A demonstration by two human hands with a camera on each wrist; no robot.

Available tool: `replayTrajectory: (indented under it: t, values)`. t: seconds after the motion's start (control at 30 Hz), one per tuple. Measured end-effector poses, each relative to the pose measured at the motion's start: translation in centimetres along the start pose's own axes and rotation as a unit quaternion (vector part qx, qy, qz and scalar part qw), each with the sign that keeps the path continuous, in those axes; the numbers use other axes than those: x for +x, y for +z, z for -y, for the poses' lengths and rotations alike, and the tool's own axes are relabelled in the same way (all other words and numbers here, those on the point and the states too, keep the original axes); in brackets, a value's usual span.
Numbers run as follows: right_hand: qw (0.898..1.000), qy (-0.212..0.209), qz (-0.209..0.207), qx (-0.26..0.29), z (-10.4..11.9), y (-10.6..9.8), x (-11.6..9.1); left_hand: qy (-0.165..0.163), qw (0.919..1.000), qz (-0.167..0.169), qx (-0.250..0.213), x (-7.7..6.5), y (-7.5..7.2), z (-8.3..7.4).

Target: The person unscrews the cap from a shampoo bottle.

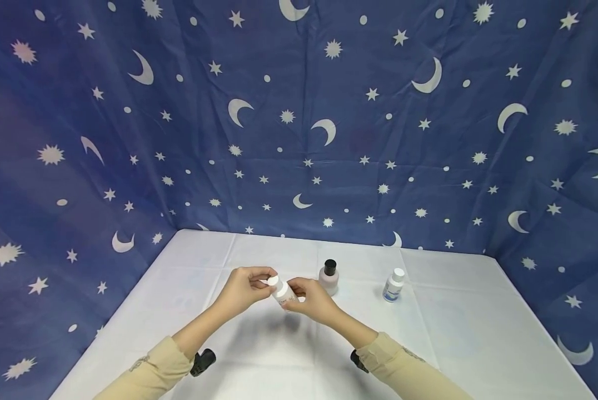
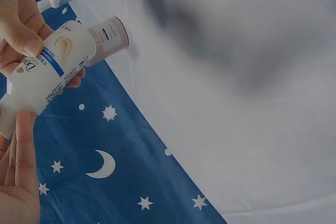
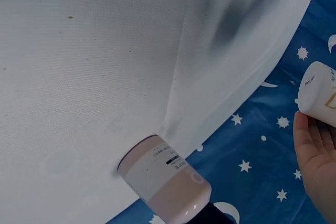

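Observation:
A white Dove bottle (image 1: 285, 294) is held tilted above the table, its cap end up and to the left. My left hand (image 1: 244, 290) pinches the bottle at its white cap (image 1: 274, 281). My right hand (image 1: 315, 301) grips the bottle's body from the right. In the left wrist view the bottle (image 2: 58, 66) shows a blue band and printed text, with the right thumb (image 2: 26, 38) lying on its side. The right wrist view shows only the base end of the bottle (image 3: 317, 90), above the fingers of a hand (image 3: 321, 166).
Just behind my right hand stands a pale pink bottle (image 1: 328, 281) with a black cap. Farther right is a small white bottle (image 1: 393, 285) with a blue label. A white cloth covers the table (image 1: 459, 322); a blue star-and-moon curtain (image 1: 299, 139) hangs around it.

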State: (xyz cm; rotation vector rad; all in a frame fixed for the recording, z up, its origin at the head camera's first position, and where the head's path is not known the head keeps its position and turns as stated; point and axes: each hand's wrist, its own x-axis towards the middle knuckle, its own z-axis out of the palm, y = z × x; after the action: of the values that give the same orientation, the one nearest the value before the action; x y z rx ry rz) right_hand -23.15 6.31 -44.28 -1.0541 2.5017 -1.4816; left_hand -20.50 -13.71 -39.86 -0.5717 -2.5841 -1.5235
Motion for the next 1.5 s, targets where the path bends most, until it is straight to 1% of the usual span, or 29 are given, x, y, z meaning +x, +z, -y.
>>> replayTrajectory:
  t: [0.1, 0.2, 0.27, 0.43, 0.7, 0.87, 1.03, 1.27, 1.3, 1.4, 1.5]
  values:
    - [1.0, -0.014, 0.003, -0.006, 0.3, -0.3, -0.4, -0.003, 1.0, -0.002, -0.005, -0.4, 0.1, -0.4]
    - [1.0, -0.006, 0.011, -0.009, 1.0, -0.5, -0.8, -0.003, 1.0, -0.002, -0.005, -0.7, 0.0, -0.7]
    - [1.0, 0.011, 0.016, -0.004, 1.7, -0.8, -1.0, 0.0, 1.0, -0.003, -0.005, -0.8, -0.1, -1.0]
    - [1.0, 0.012, 0.009, 0.0, 2.8, -1.4, -1.3, 0.013, 0.9999, -0.006, -0.005, -0.9, -0.5, -1.9]
    - [1.0, 0.006, 0.01, -0.018, 3.1, -2.3, -1.8, 0.02, 0.9997, 0.0, -0.011, -0.8, -0.4, -2.7]
    - [1.0, -0.004, -0.005, -0.015, 3.3, -2.9, -2.0, 0.04, 0.9991, -0.008, -0.007, -0.6, -0.4, -3.1]
    - [1.0, -0.003, -0.012, -0.007, 3.4, -3.2, -2.5, 0.058, 0.9983, 0.0, -0.003, -0.6, -0.2, -3.4]
    - [1.0, 0.005, -0.005, -0.002, 3.3, -2.6, -3.7, 0.129, 0.9913, 0.013, 0.024, -1.4, 0.3, -2.7]
    - [1.0, 0.006, -0.004, -0.002, 3.3, -2.5, -3.8, 0.133, 0.9906, 0.015, 0.029, -1.6, 0.4, -2.7]
    - [1.0, 0.011, 0.001, -0.003, 3.2, -2.4, -4.1, 0.13, 0.9902, 0.02, 0.045, -1.8, 0.5, -2.7]
    - [1.0, 0.01, 0.003, -0.008, 3.2, -2.5, -4.2, 0.129, 0.9904, 0.028, 0.041, -1.7, 0.6, -2.8]
